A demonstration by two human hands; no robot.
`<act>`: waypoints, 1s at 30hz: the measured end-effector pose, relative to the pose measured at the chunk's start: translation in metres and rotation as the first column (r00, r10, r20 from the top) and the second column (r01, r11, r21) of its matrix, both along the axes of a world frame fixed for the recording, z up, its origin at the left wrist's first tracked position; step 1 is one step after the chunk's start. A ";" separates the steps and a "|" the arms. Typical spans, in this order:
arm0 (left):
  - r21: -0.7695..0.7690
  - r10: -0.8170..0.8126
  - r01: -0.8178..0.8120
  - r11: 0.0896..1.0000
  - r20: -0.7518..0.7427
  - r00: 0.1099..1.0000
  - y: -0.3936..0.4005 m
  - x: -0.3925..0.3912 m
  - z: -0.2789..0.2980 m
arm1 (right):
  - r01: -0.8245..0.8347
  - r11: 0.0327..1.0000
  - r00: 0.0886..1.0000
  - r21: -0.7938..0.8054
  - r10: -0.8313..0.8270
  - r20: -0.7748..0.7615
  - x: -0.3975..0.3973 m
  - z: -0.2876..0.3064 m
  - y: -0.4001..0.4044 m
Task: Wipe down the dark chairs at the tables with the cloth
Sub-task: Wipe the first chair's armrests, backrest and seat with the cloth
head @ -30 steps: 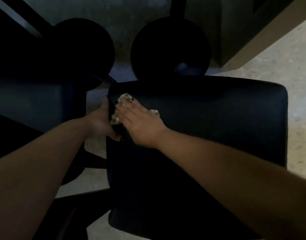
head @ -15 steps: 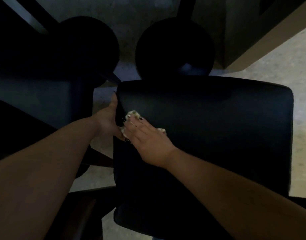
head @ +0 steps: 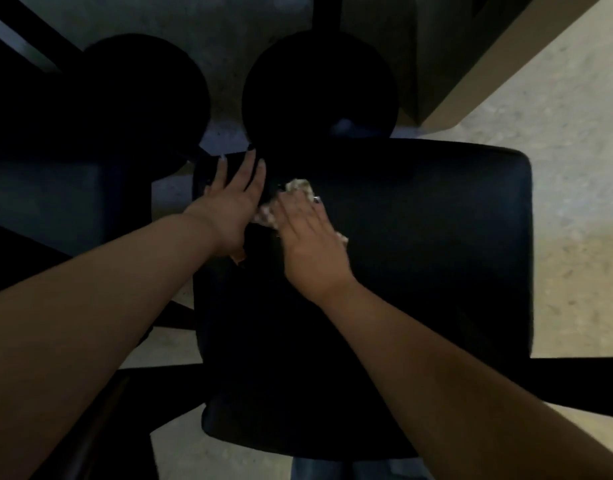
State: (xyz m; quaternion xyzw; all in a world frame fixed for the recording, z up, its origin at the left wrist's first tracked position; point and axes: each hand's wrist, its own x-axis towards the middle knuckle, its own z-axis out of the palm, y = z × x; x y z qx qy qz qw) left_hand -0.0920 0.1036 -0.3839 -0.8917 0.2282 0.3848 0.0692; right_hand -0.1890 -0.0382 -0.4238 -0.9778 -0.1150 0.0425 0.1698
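Observation:
A dark padded chair seat [head: 419,254] fills the middle of the head view. My right hand [head: 308,240] lies flat on the seat's far left part and presses a pale crumpled cloth [head: 298,187] against it; the cloth shows past the fingertips and at both sides of the hand. My left hand [head: 234,199] rests flat on the seat's far left corner, fingers straight and spread, right beside the cloth.
Two round black table bases [head: 318,91] [head: 138,98] stand on the floor beyond the chair. Another dark chair seat [head: 59,199] sits at the left. A tan wall or cabinet edge [head: 488,71] runs at the upper right, with pale floor [head: 575,188] to the right.
My left hand let go of the seat's left edge and now lies flat on its far corner. My right hand slid the cloth to the right and farther away.

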 end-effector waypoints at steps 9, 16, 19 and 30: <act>0.065 0.137 -0.133 0.989 -0.049 0.989 -0.038 -0.021 0.010 | 0.823 0.559 0.561 -0.103 -0.828 -0.015 -0.039 0.001 -0.195; 0.052 0.172 -0.172 0.984 -0.003 0.985 -0.036 -0.023 -0.001 | 0.454 0.891 0.890 0.005 -0.454 0.026 0.004 -0.006 -0.053; 0.029 0.178 -0.179 0.983 0.020 0.984 -0.030 -0.024 -0.005 | 0.242 0.968 0.970 0.070 -0.239 -0.044 0.012 -0.001 -0.041; 0.077 0.149 -0.150 0.986 0.013 0.989 -0.031 -0.022 -0.004 | 0.834 0.552 0.552 0.017 -0.834 0.004 -0.026 -0.010 -0.207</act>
